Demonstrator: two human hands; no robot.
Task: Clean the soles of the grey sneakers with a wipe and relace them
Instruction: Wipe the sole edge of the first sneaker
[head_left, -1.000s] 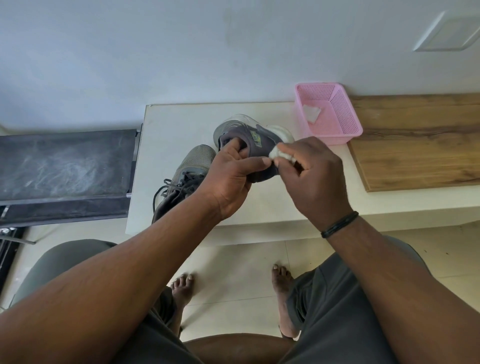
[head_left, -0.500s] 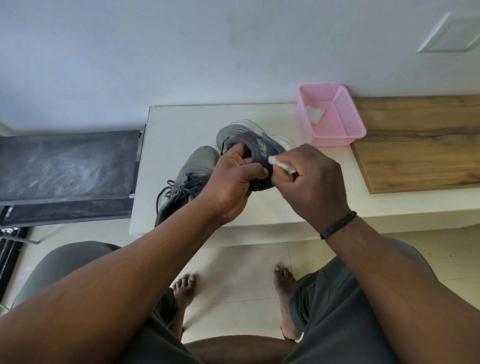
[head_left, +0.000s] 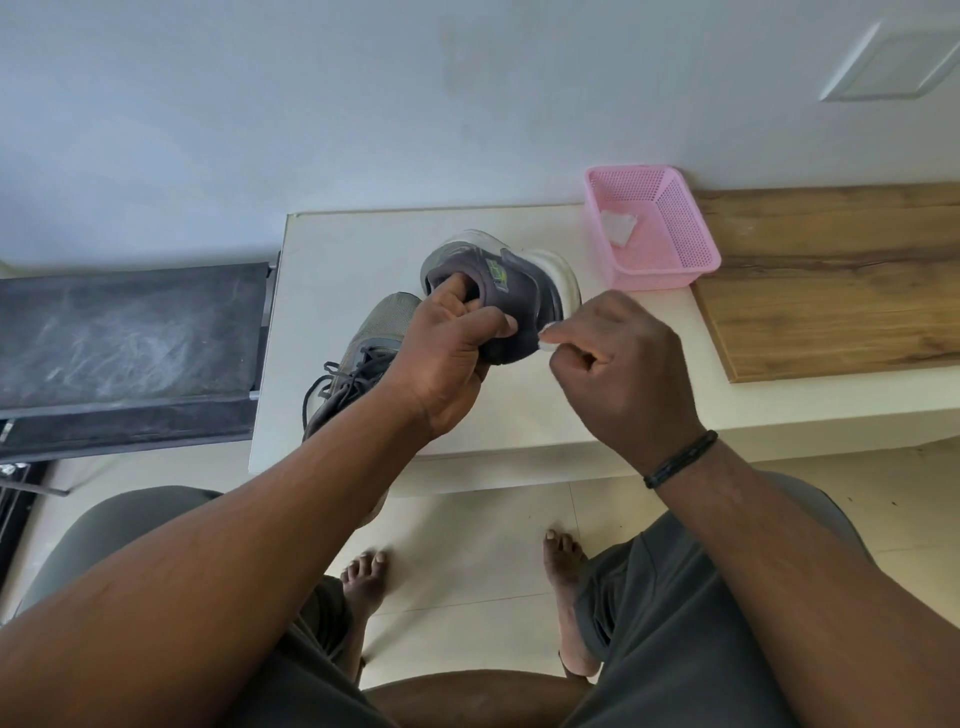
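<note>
The left hand (head_left: 441, 353) grips 1 grey sneaker (head_left: 498, 296) at the heel collar, fingers hooked inside the opening and thumb clamped on the outside, holding it raised above the white bench (head_left: 332, 260). The right hand (head_left: 623, 374) has its fingers curled tight on a small white wipe (head_left: 546, 329), only a corner of which shows, touching the heel near the sole edge. The second sneaker (head_left: 363, 358) lies on the bench just beside and partly behind the left wrist, laces loose. Risk 1: the hold is at the heel end only, so firm wiping pressure could twist the shoe out of the fingers. Risk 2: the wad is small and could slip or miss the sole. Risk 3: a swinging elbow could knock the second sneaker off the bench edge. The held sneaker's long axis runs away from the person, heel nearest, toe toward the wall, white sole turned to the right toward the pink basket (head_left: 696, 260).
</note>
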